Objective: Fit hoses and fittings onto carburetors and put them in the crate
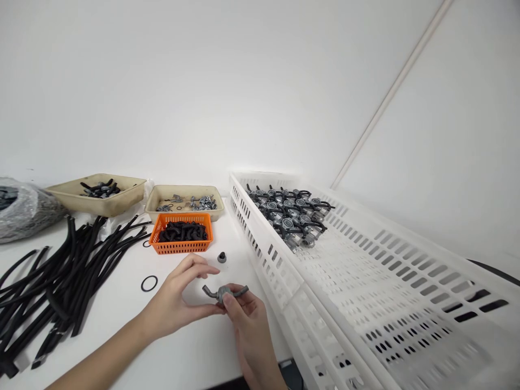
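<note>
My right hand (248,330) pinches a grey metal fitting (222,294) with two bent stubs, its fingers wrapped under the body. My left hand (174,303) curves around the fitting's left side, with the fingers above it and the thumb below, and does not clearly grip it. A small dark cap with a grey base (221,258) stands just beyond my left fingertips. Left of my left hand, a black rubber O-ring (149,283) lies flat on the white table (195,357).
An orange basket (181,248) of black tubing stands ahead, with tan trays (184,195) of small parts behind it. Loose black hoses (60,287) fill the left side. A white perforated crate (284,271) holding several assembled fittings (288,216) extends along the right.
</note>
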`<state>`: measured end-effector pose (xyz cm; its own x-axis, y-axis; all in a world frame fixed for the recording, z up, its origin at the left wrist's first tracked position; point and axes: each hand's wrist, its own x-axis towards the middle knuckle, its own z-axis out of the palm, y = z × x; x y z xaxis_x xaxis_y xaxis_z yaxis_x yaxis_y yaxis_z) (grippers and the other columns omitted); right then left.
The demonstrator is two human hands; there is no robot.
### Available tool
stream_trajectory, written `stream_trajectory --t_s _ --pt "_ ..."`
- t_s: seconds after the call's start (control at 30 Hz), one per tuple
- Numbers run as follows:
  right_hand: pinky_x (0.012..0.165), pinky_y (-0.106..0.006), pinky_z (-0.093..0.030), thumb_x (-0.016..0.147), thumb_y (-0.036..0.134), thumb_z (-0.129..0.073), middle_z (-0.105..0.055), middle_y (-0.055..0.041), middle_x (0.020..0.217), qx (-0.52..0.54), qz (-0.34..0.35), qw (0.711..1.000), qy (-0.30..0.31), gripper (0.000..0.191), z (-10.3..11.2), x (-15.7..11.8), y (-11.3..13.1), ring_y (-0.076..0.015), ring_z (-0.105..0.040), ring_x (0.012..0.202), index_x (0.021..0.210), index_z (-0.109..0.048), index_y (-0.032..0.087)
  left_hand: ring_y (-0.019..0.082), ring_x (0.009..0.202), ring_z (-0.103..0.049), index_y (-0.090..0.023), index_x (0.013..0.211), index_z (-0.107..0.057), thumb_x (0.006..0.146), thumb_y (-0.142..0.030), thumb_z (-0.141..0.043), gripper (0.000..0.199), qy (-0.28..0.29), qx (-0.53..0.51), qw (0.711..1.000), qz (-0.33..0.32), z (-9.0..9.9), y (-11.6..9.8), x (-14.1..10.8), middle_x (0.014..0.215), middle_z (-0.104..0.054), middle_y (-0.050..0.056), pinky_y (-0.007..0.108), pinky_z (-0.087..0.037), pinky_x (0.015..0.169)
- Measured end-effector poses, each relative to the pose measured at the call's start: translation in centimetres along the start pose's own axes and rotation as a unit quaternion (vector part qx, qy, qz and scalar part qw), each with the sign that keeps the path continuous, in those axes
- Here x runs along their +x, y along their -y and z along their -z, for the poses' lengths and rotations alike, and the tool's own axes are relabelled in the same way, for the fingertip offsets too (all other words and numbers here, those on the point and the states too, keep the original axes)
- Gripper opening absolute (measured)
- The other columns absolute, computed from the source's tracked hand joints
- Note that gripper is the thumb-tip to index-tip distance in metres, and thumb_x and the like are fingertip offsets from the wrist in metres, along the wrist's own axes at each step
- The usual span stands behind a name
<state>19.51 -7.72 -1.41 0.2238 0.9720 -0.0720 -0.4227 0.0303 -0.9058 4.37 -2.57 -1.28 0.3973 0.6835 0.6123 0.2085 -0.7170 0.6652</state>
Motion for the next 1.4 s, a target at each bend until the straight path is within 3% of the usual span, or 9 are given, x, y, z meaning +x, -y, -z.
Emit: stream_trajectory --t_s 0.13,0.53,1.07,1.27,1.4 --pt "0.065 -0.026 -0.048 0.057 0.037 -0.087 -0.071 -0.0029 0.069 0.010 0.002 1.000 0.019 0.030 0.0 -0.1 0.1 -0.0154 -0.061 0.068 0.074 -0.074 0.017 0.016 0.076 -0.055 -0.026 0.099 -0.070 0.071 -0.030 -0.080 0.029 0.011 -0.073 0.996 0.055 -0.6 0.1 0.1 0.081 -0.053 0.000 0.030 -0.052 0.070" --pt "0.066 -0.030 -0.049 0.056 0.036 -0.087 -0.071 -0.0030 0.065 -0.014 -0.014 0.999 0.037 0.030 0.0 -0.2 0.2 -0.0160 -0.062 0.062 0.072 -0.071 0.016 0.014 0.071 -0.052 -0.026 0.085 -0.077 0.064 -0.030 -0.085 0.023 0.006 -0.169 0.978 0.122 -0.9 0.6 -0.4 0.077 -0.049 -0.001 0.028 -0.046 0.067" --pt "0.066 -0.029 -0.048 0.056 0.038 -0.087 -0.069 -0.0029 0.065 -0.033 -0.007 0.998 0.056 0.030 0.0 -0.1 0.1 -0.0167 -0.062 0.065 0.069 -0.070 0.017 0.014 0.066 -0.051 -0.025 0.084 -0.078 0.064 -0.028 -0.084 0.021 0.018 -0.132 0.984 0.122 -0.3 0.4 -0.4 0.073 -0.050 -0.001 0.026 -0.046 0.059" --pt "0.064 -0.029 -0.047 0.069 0.054 -0.074 -0.073 -0.0079 0.072 -0.043 0.000 0.997 0.068 0.040 0.0 -0.1 0.3 -0.0160 -0.060 0.062 0.078 -0.077 0.015 0.013 0.063 -0.052 -0.023 0.083 -0.077 0.064 -0.028 -0.083 0.020 -0.013 -0.119 0.988 0.096 0.1 0.5 -0.1 0.071 -0.051 -0.001 0.026 -0.048 0.056" --pt "0.064 -0.030 -0.046 0.071 0.052 -0.074 -0.073 -0.0073 0.068 -0.059 0.003 0.995 0.085 0.037 0.1 0.0 0.2 -0.0172 -0.061 0.063 0.079 -0.077 0.016 0.013 0.063 -0.053 -0.024 0.084 -0.077 0.063 -0.025 -0.084 0.021 -0.019 -0.119 0.988 0.095 0.2 0.8 -0.2 0.071 -0.051 -0.001 0.026 -0.049 0.057"
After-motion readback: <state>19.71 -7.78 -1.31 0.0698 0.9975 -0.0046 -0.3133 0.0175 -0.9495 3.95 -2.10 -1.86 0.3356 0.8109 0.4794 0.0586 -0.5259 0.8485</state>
